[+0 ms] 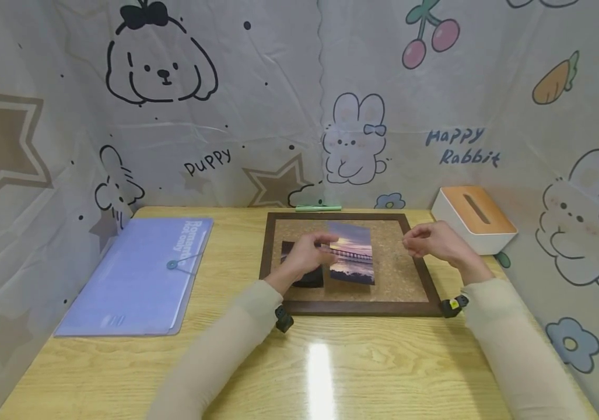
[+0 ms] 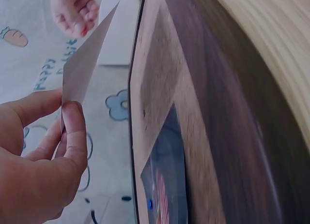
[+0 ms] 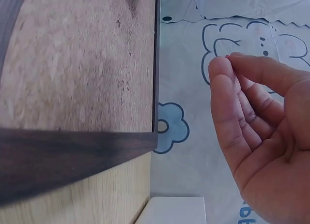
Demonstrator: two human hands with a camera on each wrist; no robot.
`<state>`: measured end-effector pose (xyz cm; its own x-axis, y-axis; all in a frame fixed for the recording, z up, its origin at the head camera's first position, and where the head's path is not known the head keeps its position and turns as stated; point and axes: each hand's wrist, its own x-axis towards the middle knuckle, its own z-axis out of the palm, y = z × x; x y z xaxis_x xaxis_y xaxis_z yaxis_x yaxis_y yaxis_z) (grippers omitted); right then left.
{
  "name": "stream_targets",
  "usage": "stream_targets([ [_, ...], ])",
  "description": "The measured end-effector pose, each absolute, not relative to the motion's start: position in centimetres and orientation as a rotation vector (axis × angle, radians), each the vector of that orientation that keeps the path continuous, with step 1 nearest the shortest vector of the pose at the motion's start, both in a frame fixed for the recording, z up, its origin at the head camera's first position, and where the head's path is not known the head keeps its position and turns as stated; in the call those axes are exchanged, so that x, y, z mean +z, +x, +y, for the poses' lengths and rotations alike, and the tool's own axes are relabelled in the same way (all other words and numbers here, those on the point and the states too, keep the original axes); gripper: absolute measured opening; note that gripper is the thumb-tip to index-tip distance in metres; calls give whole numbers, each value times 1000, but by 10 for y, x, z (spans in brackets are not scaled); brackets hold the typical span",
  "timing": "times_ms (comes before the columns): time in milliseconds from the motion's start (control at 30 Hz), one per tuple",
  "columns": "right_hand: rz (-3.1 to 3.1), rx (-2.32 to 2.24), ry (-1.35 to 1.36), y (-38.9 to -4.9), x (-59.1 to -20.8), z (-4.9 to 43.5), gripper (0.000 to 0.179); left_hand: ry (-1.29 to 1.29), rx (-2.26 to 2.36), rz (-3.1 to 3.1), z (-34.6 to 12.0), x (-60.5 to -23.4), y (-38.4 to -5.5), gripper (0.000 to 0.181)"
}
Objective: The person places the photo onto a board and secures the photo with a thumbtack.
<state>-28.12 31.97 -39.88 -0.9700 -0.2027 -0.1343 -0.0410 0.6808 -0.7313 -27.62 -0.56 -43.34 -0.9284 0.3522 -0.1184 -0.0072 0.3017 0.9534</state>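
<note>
My left hand (image 1: 303, 256) pinches a sunset photo (image 1: 353, 251) with a bridge on it, at its left edge. The photo is held up over a cork board (image 1: 396, 286) with a dark wooden frame. Under that hand, a dark photo (image 1: 307, 280) lies on the cork; the left wrist view shows a small blue spot like a pin head (image 2: 150, 203) on it. Above the board's right side, my right hand (image 1: 437, 242) pinches a tiny red pin (image 3: 228, 56) between thumb and forefinger, mostly hidden by the fingertips.
A blue document folder (image 1: 131, 280) with a string closure lies on the left of the wooden table (image 1: 330, 361). At the back right stands a tissue box (image 1: 480, 216). A green pen (image 1: 318, 208) lies behind the board. Printed cloth (image 1: 257, 87) hangs around the table.
</note>
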Motion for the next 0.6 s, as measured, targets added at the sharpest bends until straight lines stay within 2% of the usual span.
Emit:
stream_targets([
  [600, 2651, -1115, -209, -301, -410, 299, 24, 229, 1635, 2344, 53, -456, -275, 42],
])
